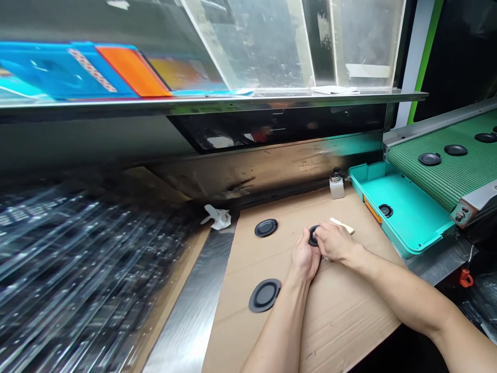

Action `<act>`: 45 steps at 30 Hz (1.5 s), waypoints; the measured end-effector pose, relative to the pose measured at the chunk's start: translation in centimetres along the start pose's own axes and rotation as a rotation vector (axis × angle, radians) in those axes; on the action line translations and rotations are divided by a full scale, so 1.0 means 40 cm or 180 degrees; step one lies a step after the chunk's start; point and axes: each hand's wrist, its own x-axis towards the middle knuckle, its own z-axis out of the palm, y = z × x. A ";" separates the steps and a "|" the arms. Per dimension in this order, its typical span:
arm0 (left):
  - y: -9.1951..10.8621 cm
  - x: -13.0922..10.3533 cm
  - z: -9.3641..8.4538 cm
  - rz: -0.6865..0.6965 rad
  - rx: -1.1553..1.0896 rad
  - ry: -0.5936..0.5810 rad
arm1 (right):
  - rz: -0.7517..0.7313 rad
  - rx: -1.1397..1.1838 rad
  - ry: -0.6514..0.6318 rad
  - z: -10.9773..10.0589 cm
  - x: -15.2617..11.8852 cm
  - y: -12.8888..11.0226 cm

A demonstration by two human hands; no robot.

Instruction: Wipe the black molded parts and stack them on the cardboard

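The fingers of the left hand [306, 260] and the right hand [337, 241] are closed on a small black disc [312, 236], the left cradling it from the near left while the right reaches over from the right, probably so that one hand steadies it and leaves the other free to work its surface; the fingertips overlap it too much to tell the exact grip. The disc is raised just off the cardboard sheet [345, 316], which likely spares the parts from the bare metal worktop [194, 311] showing along its left side. Just beyond the right hand lies a pale flat piece [343, 225], partly hidden, within easy reach. To the left, a far disc [266, 227] and a near disc [264, 295] lie flat and well apart, which keeps their rims from rubbing; the near one is just beside the left forearm. At the far edge of the sheet a small bottle [336, 188] stands upright, out of the way of the arms. On the right, a teal tray [417, 217] sits at the end of the green belt [477, 155], placed well to catch what drops off, with one black part [385, 210] inside. Far left of the sheet is crumpled white tissue [220, 218], and beyond the metal strip, blurred clear plastic [77, 274] fills the left side.
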 end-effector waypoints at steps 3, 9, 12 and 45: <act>0.002 -0.002 0.005 -0.0077 0.0001 -0.0015 | -0.0185 0.0071 -0.0115 -0.009 -0.005 0.007; -0.006 0.007 -0.010 0.0065 0.0071 0.0006 | -0.0166 0.0009 -0.0034 -0.011 -0.003 0.000; -0.006 0.007 -0.017 -0.0037 0.0057 -0.0061 | -0.0424 0.0051 -0.0208 -0.012 -0.004 -0.002; 0.095 -0.032 0.041 -0.0413 -0.0418 0.0403 | 0.0602 -0.0250 -0.0328 -0.076 -0.031 0.076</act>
